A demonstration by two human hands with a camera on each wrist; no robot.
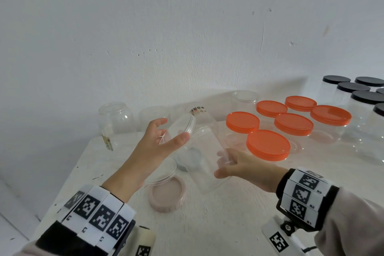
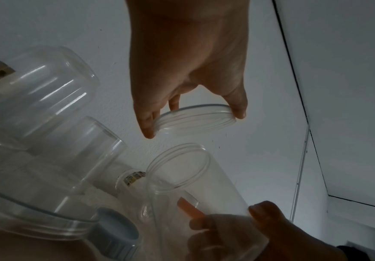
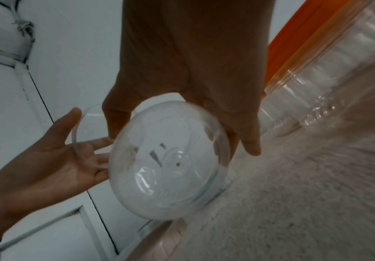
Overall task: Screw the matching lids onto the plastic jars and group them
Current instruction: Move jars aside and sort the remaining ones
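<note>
My left hand (image 1: 172, 129) pinches a clear lid (image 1: 182, 125) by its rim between thumb and fingers, tilted on edge. In the left wrist view the clear lid (image 2: 193, 116) sits in the left hand (image 2: 193, 121) just above the jar's threaded mouth, apart from it. My right hand (image 1: 221, 165) grips a clear open jar (image 1: 207, 151) near its base, tilted with its mouth toward the lid. The right wrist view shows the jar's base (image 3: 166, 159) in the right hand (image 3: 182, 132), with the left hand's palm (image 3: 59, 150) behind it.
A clear lid (image 1: 162, 170), a pink lid (image 1: 168, 195) and a blue-grey lid (image 1: 189, 158) lie on the white table (image 1: 228, 224). Orange-lidded jars (image 1: 268, 145) stand grouped at right, black-lidded jars (image 1: 365, 97) beyond. Several open clear jars (image 1: 116, 116) line the wall.
</note>
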